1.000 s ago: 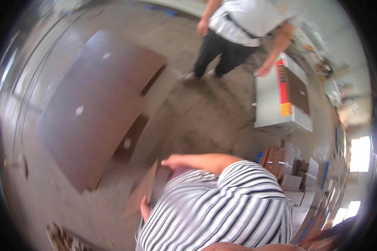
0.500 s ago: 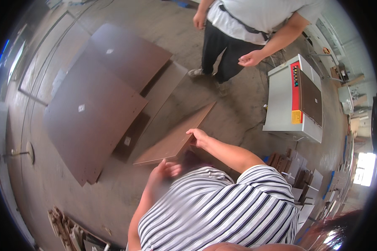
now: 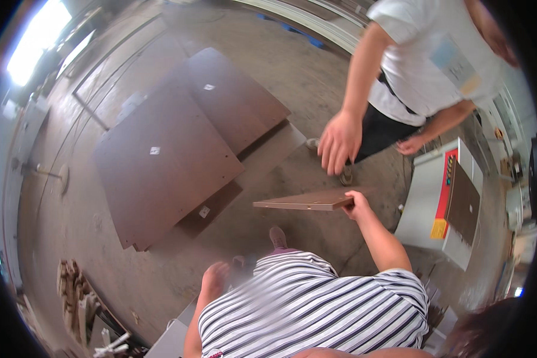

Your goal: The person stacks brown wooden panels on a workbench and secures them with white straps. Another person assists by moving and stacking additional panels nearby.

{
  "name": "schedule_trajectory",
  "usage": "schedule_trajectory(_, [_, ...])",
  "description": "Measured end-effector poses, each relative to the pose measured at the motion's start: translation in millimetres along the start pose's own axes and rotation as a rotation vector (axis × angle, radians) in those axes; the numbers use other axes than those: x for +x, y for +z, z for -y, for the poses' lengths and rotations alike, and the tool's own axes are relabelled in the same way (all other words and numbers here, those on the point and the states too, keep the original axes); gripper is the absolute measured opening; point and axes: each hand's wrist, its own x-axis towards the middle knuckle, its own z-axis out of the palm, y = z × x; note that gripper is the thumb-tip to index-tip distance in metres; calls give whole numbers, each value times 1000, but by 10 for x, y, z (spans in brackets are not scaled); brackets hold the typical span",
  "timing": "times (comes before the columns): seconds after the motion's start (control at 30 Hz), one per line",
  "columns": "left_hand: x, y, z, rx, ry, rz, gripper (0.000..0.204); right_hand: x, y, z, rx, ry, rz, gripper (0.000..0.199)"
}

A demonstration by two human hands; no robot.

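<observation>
- Near the centre of the frame, we have a brown board, held above the concrete floor, its narrow long edge turned toward us.
- Our right hand sits at the board's right end, fingers closed on the near corner.
- Our left hand, lower left of centre, hangs beside the striped shirt, well apart from the board; it is blurred, so we cannot tell how far its fingers are bent.
- Upper right, we note a co-worker in a white shirt; one hand hangs just above the board, fingers pointing down, and we see no contact.
- Left half of the frame: large brown panels overlap, white labels on their faces.
- Right side: a pale grey cabinet with a red and yellow strip and a dark panel against it.
- Lower left corner area: we count a heap of wood scraps.
- Just below the board we see a shoe.
</observation>
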Motion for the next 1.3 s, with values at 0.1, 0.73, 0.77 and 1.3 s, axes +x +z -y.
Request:
schedule_trajectory(0.1, [97,-227,116,-77,-30,-12,22,-145,25,226,39,-89,86,16])
schedule_trajectory(0.73, [262,124,-156,-51,129,-119,16,332,-1020,1291,926,-390,-35,51])
schedule_trajectory(0.77, [298,31,-121,-79,126,-138,17,312,-875,1114,952,-453,-25,59])
schedule_trajectory(1.3, [1261,-2517,-1481,-507,232,-505,67,-54,2253,-2209,-731,140,416,22])
